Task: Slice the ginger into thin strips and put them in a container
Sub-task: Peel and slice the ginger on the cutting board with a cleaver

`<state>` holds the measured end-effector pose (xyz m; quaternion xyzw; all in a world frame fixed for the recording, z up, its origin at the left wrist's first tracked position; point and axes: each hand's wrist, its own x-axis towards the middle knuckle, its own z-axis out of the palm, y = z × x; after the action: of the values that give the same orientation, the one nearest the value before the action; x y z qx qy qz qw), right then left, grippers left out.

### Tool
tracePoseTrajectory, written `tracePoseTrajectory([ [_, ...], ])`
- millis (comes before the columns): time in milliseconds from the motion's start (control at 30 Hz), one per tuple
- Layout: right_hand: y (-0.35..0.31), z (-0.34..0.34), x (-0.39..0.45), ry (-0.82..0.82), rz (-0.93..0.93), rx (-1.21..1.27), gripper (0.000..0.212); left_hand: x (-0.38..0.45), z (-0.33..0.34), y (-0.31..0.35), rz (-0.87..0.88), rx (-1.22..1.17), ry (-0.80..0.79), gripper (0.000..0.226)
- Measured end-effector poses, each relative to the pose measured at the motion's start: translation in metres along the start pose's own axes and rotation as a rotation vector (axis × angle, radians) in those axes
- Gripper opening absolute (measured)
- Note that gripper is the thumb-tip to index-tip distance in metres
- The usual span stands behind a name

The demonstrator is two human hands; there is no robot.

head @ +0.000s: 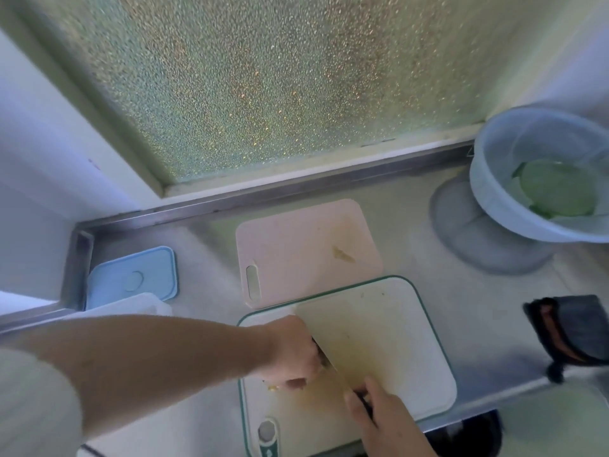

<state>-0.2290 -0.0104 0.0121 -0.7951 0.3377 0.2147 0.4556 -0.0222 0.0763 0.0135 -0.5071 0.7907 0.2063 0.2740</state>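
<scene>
Frosted window (263, 77) above steel counter (478, 298)

Soft daylight is coming through the frosted window (263, 77), which is sparkling with coloured speckles. The whole picture is looking hazy and slightly motion-blurred, with the wide lens bending straight lines near the edges. Faint shadows are lying under the bowl (494, 206).

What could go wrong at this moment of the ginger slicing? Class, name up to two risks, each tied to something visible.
1. The left hand rests right against the cleaver blade, so a slip could cut its fingers.
2. The white cutting board lies partly over the pink board and near the counter's front edge, so it may rock or shift under the right hand's cutting pressure.
</scene>
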Motion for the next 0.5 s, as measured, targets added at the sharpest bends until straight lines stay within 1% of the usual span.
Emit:
tracePoseTrajectory([
  [67, -0.002, 0.0, 0.003, -0.006, 0.017, -0.02, 0.021, 0.004, -0.008, 0.005, 0.018, 0.005, -0.077, 0.02],
  [133, -0.003, 0.002, 0.005, -0.006, 0.039, -0.028, 0.024, 0.01, -0.012, 0.005, 0.038, 0.037, -0.138, 0.023],
  [200, -0.003, 0.006, 0.006, 0.05, 0.046, -0.031, 0.025, 0.012, -0.011, 0.002, 0.047, 0.062, -0.127, 0.029],
  [233, -0.003, 0.006, 0.006, 0.074, 0.041, -0.034, 0.025, 0.011, -0.011, 0.0, 0.023, 0.043, -0.113, 0.032],
  [300, -0.003, 0.004, 0.005, 0.062, 0.041, 0.012, 0.024, 0.006, -0.005, -0.002, -0.076, -0.096, -0.065, 0.027],
  [333, -0.003, 0.003, 0.003, 0.036, 0.046, 0.038, 0.025, 0.003, 0.003, -0.002, -0.129, -0.151, -0.014, 0.033],
  [400, -0.003, 0.001, -0.001, -0.008, 0.056, 0.057, 0.027, -0.009, 0.024, 0.004, -0.223, -0.23, 0.196, 0.044],
  [433, 0.0, 0.003, -0.002, -0.013, 0.053, 0.059, 0.026, -0.015, 0.037, 0.01, -0.277, -0.259, 0.32, 0.044],
  [500, 0.002, 0.005, -0.006, -0.019, 0.033, 0.055, 0.028, -0.023, 0.061, 0.023, -0.395, -0.352, 0.463, 0.042],
])
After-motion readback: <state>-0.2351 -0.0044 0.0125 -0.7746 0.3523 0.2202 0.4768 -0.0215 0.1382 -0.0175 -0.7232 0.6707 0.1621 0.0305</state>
